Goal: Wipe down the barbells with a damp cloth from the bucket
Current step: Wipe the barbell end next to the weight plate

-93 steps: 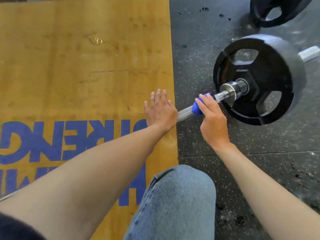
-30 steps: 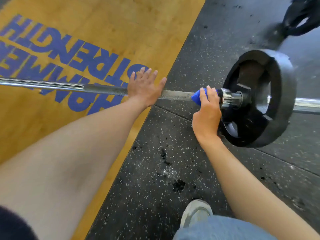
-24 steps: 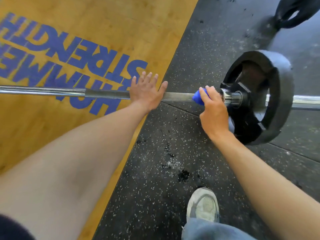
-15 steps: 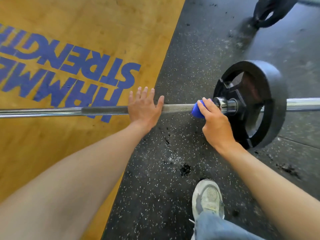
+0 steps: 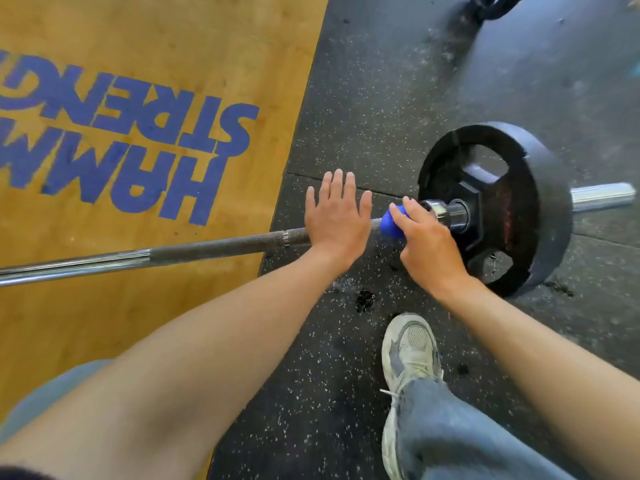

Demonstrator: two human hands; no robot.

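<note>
Upside down, blue letters reading "STRENGTH" mark the wooden platform (image 5: 104,306), whose edge meets speckled rubber floor (image 5: 363,81). Across both lies the barbell (image 5: 214,249) with a black plate (image 5: 498,209). The left hand (image 5: 337,220) presses flat on it, fingers straight; the right hand (image 5: 427,247) grips a blue cloth (image 5: 389,226) around the bar beside the collar.

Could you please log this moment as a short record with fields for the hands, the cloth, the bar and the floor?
left hand: flat with straight fingers, resting on the bar
right hand: grips the blue cloth around the bar
bar: barbell lies low across the floor, black weight plate on its right end
cloth position: beside the collar, between the left hand and the plate
floor: wooden platform left, speckled rubber mat right
</note>
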